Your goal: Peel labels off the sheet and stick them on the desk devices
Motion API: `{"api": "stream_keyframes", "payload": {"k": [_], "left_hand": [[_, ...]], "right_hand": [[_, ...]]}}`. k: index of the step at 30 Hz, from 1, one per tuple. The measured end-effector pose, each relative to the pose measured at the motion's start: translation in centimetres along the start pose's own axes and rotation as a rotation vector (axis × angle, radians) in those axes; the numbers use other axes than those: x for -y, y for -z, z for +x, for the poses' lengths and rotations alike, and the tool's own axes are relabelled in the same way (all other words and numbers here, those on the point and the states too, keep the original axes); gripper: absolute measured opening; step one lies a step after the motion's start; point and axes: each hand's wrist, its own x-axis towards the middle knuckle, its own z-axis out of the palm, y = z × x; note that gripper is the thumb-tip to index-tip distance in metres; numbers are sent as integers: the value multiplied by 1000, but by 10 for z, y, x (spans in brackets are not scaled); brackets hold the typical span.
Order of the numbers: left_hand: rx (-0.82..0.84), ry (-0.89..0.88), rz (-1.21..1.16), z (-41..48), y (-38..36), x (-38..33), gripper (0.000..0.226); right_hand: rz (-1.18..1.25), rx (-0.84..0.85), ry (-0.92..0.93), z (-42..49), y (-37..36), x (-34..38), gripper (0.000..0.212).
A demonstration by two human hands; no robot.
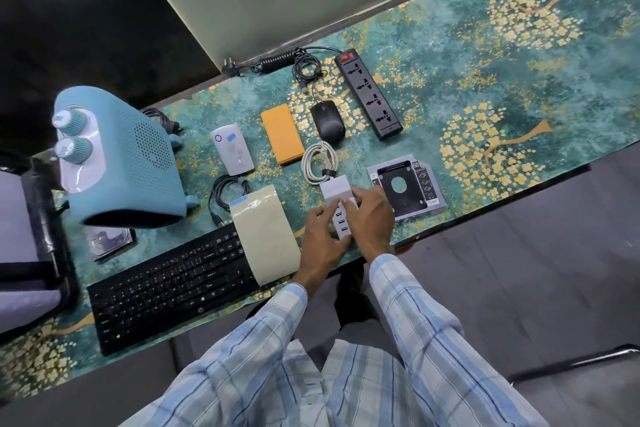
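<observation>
At the far left of the frame a blue heater [117,163] stands over a bare hard drive [110,241], with the black keyboard [166,284] along the lower-left edge of the desk mat [485,87]. Right of these, the white device [232,149] already carries a small blue label [228,138]. Below it the label sheet [266,236] lies across the keyboard's right end, curling, with one blue label [242,200] showing at its upper corner. The orange power bank [281,133], mouse [327,123] and power strip [369,95] in the upper middle show no label that I can make out. At centre, both hands are together on the white USB hub [337,204]. The left hand [323,239] grips its near end and the right hand [372,218] bends its fingers over the top face. A label is probably being pressed down there, though the fingers hide it. It could land over the hub's ports or go on creased if the hub twists under uneven pressure. The hub's coiled white cable [320,163] could also drag if the hub is lifted. The left forearm passes close by the sheet and could brush it, shifting it or folding the remaining label onto itself. At the right, the silver drive caddy [405,187] lies just beside the right hand.
</observation>
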Motion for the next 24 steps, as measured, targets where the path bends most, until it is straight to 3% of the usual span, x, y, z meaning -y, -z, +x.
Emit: {"api": "stream_keyframes", "payload": {"k": [5, 8, 13, 18, 24], "left_hand": [[-7, -38, 17, -6, 7, 5, 68], [-117, -41, 28, -5, 26, 9, 53], [-330, 95, 50, 12, 88, 28, 36], [-492, 229, 95, 21, 139, 58, 33], [-428, 299, 130, 25, 157, 77, 43]], "right_hand": [[-100, -81, 49, -8, -1, 9, 40], [-40, -120, 127, -10, -5, 27, 45], [164, 134, 272, -18, -29, 58, 21], [266, 352, 151, -17, -64, 80, 32], [544, 428, -157, -6, -84, 99, 47]]}}
